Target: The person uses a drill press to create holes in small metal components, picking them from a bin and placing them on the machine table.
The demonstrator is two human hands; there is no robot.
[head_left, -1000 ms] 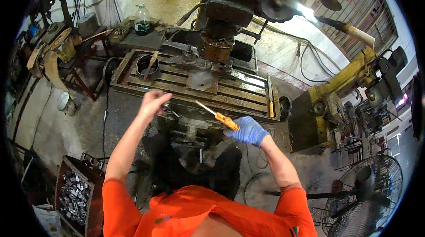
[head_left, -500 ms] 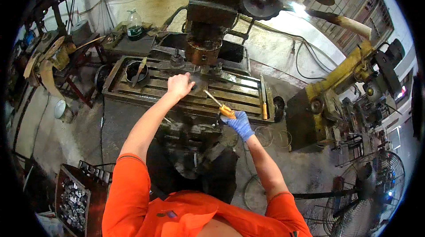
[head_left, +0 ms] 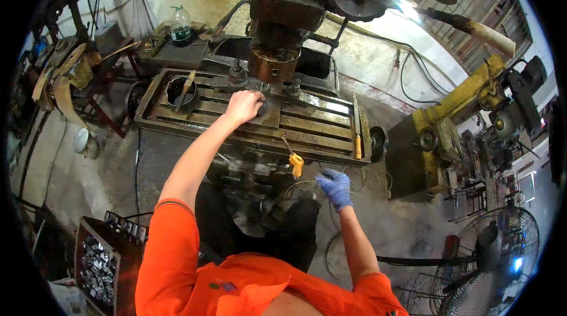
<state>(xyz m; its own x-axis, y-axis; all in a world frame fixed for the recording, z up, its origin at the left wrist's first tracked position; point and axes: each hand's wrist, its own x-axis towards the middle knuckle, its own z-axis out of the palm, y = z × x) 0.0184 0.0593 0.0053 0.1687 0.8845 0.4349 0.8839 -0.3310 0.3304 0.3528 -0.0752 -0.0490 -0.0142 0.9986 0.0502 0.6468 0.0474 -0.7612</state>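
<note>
My bare left hand [head_left: 243,107] is over the machine's slotted table [head_left: 319,124], just in front of the spindle head [head_left: 274,63]. Its fingers curl down round something dark that I cannot make out. My right hand [head_left: 335,189], in a blue glove, is low on the right with its fingers loosely apart and nothing in them. Between the two hands, a yellow-handled air blow gun [head_left: 296,164] with a thin metal nozzle is at the table's front edge, apart from the glove. What supports it is not visible.
A pot [head_left: 171,98] with a brush [head_left: 188,84] stands on the table's left end. A file with an orange handle [head_left: 358,146] lies along its right end. A box of metal parts [head_left: 97,269] is at lower left, a caged fan [head_left: 487,263] at lower right.
My right hand has let go of the blow gun and drawn back down and right; the gun now points more upright. My left hand's fingers have curled in.
</note>
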